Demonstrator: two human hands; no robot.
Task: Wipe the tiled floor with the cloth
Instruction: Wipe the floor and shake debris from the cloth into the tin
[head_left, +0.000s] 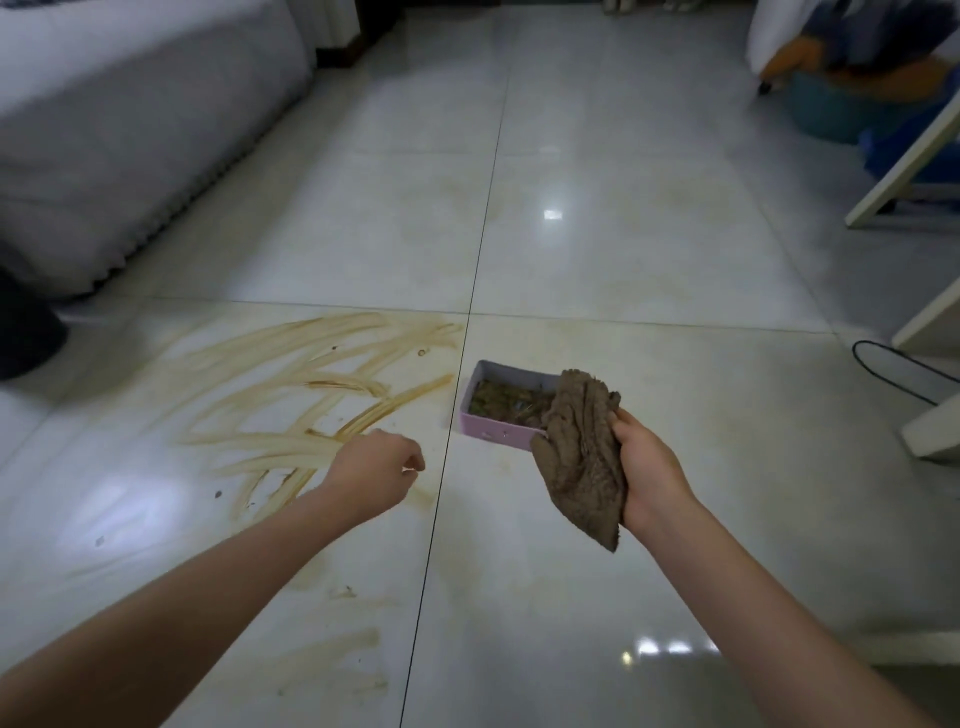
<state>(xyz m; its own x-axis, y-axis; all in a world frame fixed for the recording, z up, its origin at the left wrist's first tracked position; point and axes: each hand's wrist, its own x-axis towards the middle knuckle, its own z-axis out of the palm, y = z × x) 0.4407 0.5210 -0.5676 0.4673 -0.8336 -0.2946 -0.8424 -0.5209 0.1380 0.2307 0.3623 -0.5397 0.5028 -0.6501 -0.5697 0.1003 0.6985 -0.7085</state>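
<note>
Your right hand (647, 467) grips the brown cloth (582, 457), its fingers curled round the bunched fabric. You hold the cloth up above the tiled floor (623, 249), and its loose ends hang past your palm on both sides. From your view, its upper end overlaps the near right corner of a pink box (493, 430). The box sits on the floor just right of a grout line and holds greenish-brown debris. Your left hand (376, 470) hovers over the neighbouring tile with fingers loosely curled and nothing in them. Beyond it, brown smears (311, 395) streak the tile in wide arcs, with fainter marks nearer you. A grey bed (130, 130) lies along the far left.
</note>
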